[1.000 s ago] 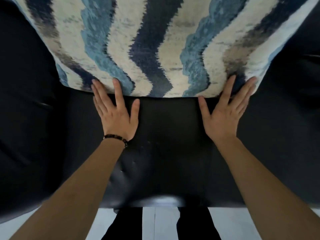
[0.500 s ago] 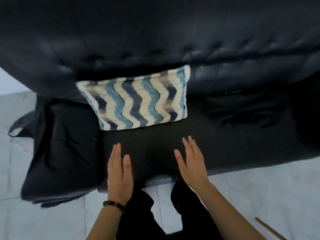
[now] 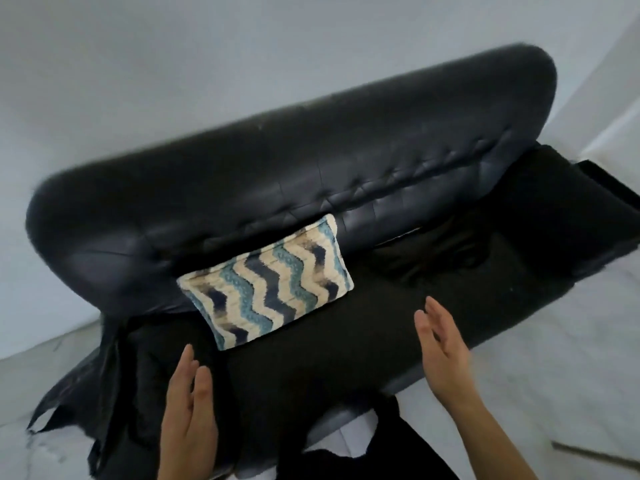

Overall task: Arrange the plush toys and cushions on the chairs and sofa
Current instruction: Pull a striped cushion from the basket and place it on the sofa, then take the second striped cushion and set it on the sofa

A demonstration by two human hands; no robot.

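The soft zigzag cushion (image 3: 265,285) in blue, navy and cream is leaning on the back of the shiny black leather sofa (image 3: 311,161), left of the middle of the frame. We are holding our left hand (image 3: 188,407) and right hand (image 3: 443,344) below it, fingers (image 3: 183,370) straight, gripping nothing. This cushion looks placed; next we are likely going to fetch another one.

Blk sofa (image 3: 311,161) by pale wall (image 3: 173,64), marbled floor (image 3: 554,358).
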